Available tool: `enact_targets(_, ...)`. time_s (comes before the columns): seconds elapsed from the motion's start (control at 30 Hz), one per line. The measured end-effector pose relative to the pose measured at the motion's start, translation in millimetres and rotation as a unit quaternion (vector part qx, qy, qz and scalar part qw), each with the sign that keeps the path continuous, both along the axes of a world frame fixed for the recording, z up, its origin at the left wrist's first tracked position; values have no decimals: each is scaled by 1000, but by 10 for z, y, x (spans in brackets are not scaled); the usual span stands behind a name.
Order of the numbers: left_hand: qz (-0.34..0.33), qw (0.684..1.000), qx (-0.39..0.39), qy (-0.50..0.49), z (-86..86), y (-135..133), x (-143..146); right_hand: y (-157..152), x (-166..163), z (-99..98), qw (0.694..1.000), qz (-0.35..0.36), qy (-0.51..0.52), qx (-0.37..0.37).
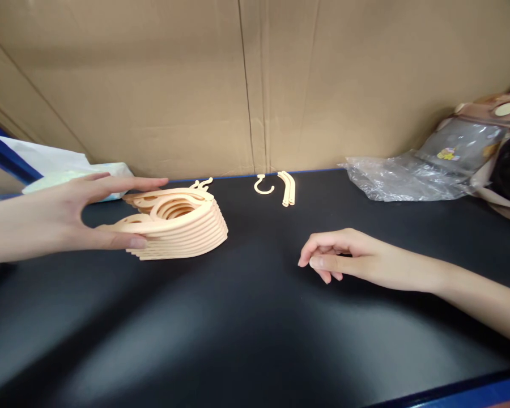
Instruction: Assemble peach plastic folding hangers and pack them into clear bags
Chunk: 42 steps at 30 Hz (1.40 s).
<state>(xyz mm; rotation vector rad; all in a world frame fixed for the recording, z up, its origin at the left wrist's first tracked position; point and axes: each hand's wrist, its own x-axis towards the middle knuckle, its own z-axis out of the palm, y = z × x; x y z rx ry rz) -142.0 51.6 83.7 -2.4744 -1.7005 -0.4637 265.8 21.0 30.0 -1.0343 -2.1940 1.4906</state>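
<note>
A neat stack of peach plastic clothes hangers (182, 238) lies on the black table, their hooks gathered at the far side. My left hand (85, 212) reaches over the stack from the left, thumb along its near side and fingers stretched toward its far side. The thumb seems to touch the hangers, but the hand is not closed on them. My right hand (344, 255) hovers low over the table to the right, fingers loosely bent and apart, with nothing seen in them. Farther back lie a loose hanger hook (263, 186) and small curved hanger pieces (287, 188).
Cardboard (174, 85) walls the back of the black table (221, 328). Crumpled clear plastic (399, 178) lies at the back right beside a grey and brown bag-like item (463, 141). A pack with white tissue (55, 161) stands at the back left.
</note>
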Motion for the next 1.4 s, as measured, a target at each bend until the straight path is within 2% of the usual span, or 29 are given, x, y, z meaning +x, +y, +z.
enact_targets(0.1, 23, 1000, -19, -2, 30, 19, 10, 1, 4, -1, 1000, 0, 1, 0)
enact_targets(0.37, 23, 994, -106, 33, 131, -28, 122, -3, 8, 3, 1000, 1, 1, 4)
enact_targets(0.73, 45, 994, -90, 30, 100, -39, 115, 6, 6, -7, 1000, 2, 2, 14)
enact_targets(1.0, 26, 995, -90, 20, 113, -58, 143, 10, -5, 4, 1000, 2, -1, 13)
enact_targets(1.4, 32, 993, -109, 40, 98, -38, 119, 5, 1, 3, 1000, 4, -2, 8)
